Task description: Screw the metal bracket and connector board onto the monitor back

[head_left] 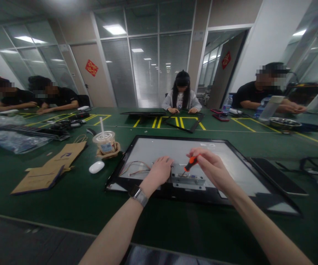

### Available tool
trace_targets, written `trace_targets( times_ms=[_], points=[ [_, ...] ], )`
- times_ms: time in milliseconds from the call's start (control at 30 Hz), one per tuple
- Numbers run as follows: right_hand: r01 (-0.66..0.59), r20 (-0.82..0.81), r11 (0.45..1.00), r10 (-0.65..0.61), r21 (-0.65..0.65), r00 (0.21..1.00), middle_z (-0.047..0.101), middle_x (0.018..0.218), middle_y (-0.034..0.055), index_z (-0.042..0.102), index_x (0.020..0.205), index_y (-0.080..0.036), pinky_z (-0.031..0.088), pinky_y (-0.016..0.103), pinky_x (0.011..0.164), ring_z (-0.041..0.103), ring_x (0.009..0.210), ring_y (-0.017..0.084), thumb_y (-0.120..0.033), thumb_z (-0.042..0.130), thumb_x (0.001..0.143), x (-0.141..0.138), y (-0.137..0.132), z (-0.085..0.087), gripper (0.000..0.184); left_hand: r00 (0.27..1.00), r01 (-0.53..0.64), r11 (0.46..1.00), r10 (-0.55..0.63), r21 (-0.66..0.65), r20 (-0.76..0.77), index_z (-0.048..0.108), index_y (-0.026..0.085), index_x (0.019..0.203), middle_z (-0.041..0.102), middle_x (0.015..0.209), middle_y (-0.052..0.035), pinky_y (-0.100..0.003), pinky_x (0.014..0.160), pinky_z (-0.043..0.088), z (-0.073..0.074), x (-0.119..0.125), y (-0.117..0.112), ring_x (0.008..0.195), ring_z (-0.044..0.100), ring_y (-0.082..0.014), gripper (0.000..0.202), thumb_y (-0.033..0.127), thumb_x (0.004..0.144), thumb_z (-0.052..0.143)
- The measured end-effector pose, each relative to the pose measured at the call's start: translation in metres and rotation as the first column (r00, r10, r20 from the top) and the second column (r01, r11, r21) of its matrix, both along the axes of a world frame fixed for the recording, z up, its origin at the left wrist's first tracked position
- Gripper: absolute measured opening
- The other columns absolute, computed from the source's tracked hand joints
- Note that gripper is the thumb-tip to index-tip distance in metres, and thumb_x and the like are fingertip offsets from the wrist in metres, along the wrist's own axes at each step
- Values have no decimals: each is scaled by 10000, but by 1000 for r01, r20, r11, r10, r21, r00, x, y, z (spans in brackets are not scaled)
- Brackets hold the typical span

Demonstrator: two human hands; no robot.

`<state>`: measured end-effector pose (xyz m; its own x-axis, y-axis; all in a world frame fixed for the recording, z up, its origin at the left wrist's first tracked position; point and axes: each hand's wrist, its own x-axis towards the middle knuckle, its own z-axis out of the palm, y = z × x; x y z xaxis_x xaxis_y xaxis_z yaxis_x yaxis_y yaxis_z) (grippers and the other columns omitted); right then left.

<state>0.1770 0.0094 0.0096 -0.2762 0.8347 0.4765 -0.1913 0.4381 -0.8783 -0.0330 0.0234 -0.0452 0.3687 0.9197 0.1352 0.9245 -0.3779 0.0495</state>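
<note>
A flat monitor panel point(230, 162) lies back-up on the green table in front of me, with a small metal board housing point(188, 179) near its front edge. My left hand point(160, 170) rests closed on the panel at the housing's left end, a watch on its wrist. My right hand point(210, 165) is closed around an orange-handled screwdriver point(189, 163), whose tip points down at the housing. Thin coloured wires point(134, 167) run across the panel to the left of my left hand.
A lidded drink cup with a straw point(105, 141), a white mouse point(96, 166) and a brown paper bag point(51, 165) sit to the left. A dark bezel frame point(278, 176) lies at the right. Other people sit around the far side of the table with panels and parts.
</note>
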Motion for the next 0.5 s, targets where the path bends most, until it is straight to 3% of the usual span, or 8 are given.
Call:
trace_targets(
  times_ms=[200,333,500],
  points=[
    [-1,42,999,2,-40,999,763,996,71,757,1080,-273,552,451,907,707,955,254,-535,677,893,2,3,-4,331,1000,4,1000,-4,6,-7,572,168,1279,583,1354,-150,-389,1036,452,1,0,-1,1219,573,-255,354,92,965,428],
    [3,-10,999,-3,-35,1000,759,999,61,761,1005,-278,560,425,899,699,978,246,-519,674,900,1,3,-5,276,1000,2,1000,-2,-3,0,574,162,1280,584,1359,-140,-385,1051,444,3,0,-2,1218,573,-254,356,90,967,420],
    [-5,42,1000,4,28,999,725,1023,45,785,953,-283,574,403,868,697,952,236,-452,760,844,2,3,-6,203,1000,-6,1000,6,0,9,574,168,1283,586,1354,-143,-390,1038,454,-1,-1,1,1208,577,-251,351,103,973,421]
  ],
)
